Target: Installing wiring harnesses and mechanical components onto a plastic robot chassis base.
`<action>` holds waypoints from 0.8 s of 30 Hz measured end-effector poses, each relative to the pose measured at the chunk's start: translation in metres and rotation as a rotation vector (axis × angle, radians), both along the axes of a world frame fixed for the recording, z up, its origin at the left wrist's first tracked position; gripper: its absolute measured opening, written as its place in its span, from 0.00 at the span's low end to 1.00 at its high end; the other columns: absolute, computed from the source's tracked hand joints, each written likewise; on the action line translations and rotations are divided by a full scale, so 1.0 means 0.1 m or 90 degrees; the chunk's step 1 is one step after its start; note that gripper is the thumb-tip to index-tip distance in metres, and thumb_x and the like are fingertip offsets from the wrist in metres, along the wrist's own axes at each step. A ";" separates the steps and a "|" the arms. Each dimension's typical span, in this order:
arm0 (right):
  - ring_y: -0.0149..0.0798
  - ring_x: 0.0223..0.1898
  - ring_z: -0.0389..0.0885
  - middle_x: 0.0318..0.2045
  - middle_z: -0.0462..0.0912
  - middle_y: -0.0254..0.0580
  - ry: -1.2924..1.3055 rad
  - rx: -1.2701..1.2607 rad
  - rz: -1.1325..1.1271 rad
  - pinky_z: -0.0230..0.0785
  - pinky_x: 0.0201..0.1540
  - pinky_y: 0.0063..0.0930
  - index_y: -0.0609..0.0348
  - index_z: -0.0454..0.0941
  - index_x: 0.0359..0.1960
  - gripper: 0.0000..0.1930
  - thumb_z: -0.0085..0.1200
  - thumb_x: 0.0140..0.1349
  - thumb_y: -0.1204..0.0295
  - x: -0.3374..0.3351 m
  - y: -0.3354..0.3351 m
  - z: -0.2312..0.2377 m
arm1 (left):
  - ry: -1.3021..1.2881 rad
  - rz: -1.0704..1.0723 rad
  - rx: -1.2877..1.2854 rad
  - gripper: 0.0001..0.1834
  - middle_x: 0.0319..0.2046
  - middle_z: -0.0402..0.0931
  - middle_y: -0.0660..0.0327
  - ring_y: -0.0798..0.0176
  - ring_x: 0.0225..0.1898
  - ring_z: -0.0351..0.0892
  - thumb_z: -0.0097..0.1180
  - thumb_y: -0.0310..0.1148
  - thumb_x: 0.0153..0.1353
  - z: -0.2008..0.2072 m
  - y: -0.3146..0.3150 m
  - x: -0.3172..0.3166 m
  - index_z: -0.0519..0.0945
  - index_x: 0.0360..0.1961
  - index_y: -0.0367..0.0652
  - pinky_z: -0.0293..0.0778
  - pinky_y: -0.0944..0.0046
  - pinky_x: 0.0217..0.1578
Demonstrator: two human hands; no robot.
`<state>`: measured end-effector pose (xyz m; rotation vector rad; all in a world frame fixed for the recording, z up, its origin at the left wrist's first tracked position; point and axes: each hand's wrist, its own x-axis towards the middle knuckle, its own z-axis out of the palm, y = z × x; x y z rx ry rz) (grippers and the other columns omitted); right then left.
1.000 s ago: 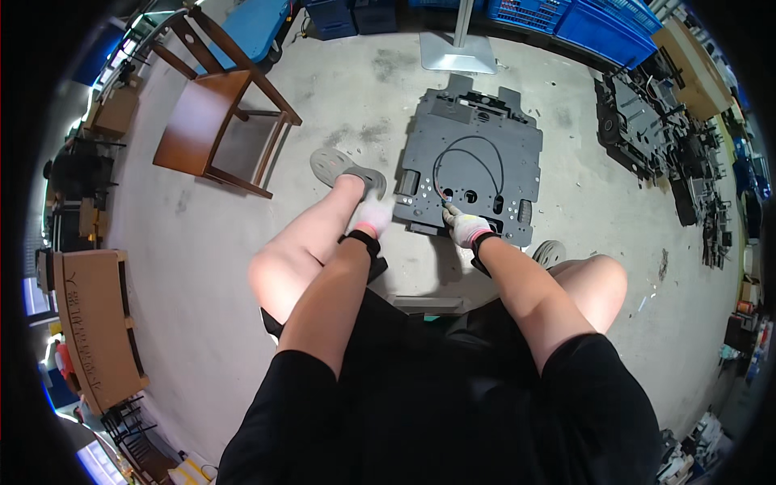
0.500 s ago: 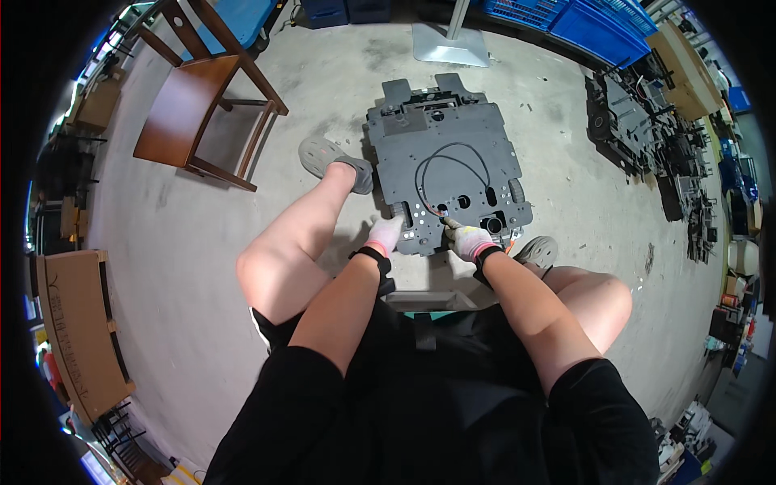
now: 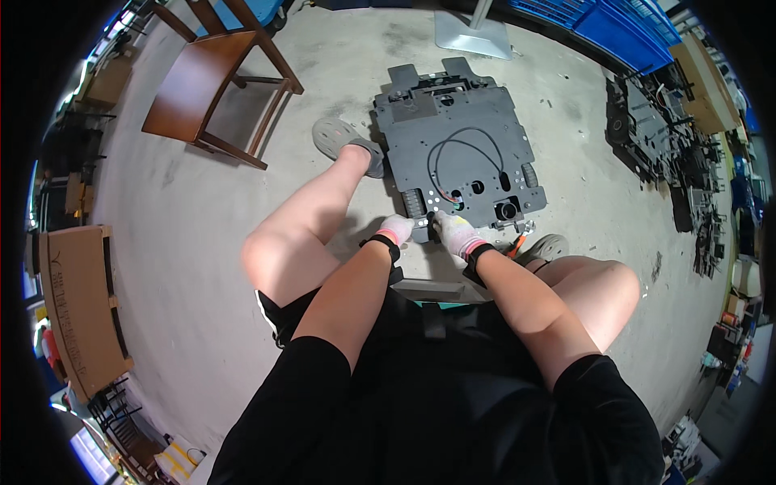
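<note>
A flat dark grey wheeled chassis (image 3: 461,145) lies on the floor between my feet. A looped black cable (image 3: 465,131) rests on its top plate and runs into an opening near the close edge. My left hand (image 3: 398,228), in a white and pink glove, is closed at the chassis's near left corner, just below a ribbed wheel (image 3: 413,202). Beside it, my gloved right hand (image 3: 457,234) has its fingers drawn together at the near edge, by a small dark part. What those fingers hold is too small to tell. An orange piece (image 3: 527,229) sticks out at the near right corner.
A brown wooden chair (image 3: 198,81) stands at the far left. A metal stand base (image 3: 473,35) and blue crates (image 3: 622,32) are at the back. Black machine parts (image 3: 647,129) line the right side. A cardboard box (image 3: 81,307) stands on the left.
My right hand has shifted off the cable's end, left and nearer, to the chassis's near edge beside my left hand. The whole view has tilted slightly.
</note>
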<state>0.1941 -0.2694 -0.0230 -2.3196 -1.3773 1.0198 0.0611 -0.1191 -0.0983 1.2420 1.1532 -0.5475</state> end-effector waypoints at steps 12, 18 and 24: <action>0.57 0.50 0.86 0.45 0.88 0.54 -0.107 -0.206 0.020 0.76 0.54 0.53 0.59 0.81 0.51 0.21 0.35 0.76 0.60 -0.21 0.25 0.09 | 0.098 -0.103 -0.095 0.14 0.43 0.85 0.56 0.56 0.41 0.86 0.52 0.36 0.69 0.03 -0.05 -0.10 0.82 0.49 0.42 0.81 0.53 0.41; 0.58 0.51 0.86 0.47 0.88 0.55 -0.119 -0.214 0.002 0.76 0.56 0.52 0.58 0.83 0.52 0.23 0.35 0.75 0.60 -0.15 0.25 0.14 | -0.016 -0.174 -0.192 0.15 0.45 0.85 0.59 0.60 0.47 0.85 0.59 0.37 0.67 0.42 -0.25 -0.07 0.81 0.50 0.42 0.79 0.55 0.46; 0.58 0.51 0.86 0.48 0.87 0.56 -0.084 -0.226 0.043 0.78 0.54 0.51 0.57 0.83 0.51 0.19 0.41 0.73 0.62 -0.22 0.30 -0.05 | -0.094 -0.257 -0.226 0.17 0.53 0.82 0.57 0.57 0.57 0.82 0.62 0.35 0.65 0.39 -0.49 -0.08 0.82 0.54 0.40 0.79 0.49 0.53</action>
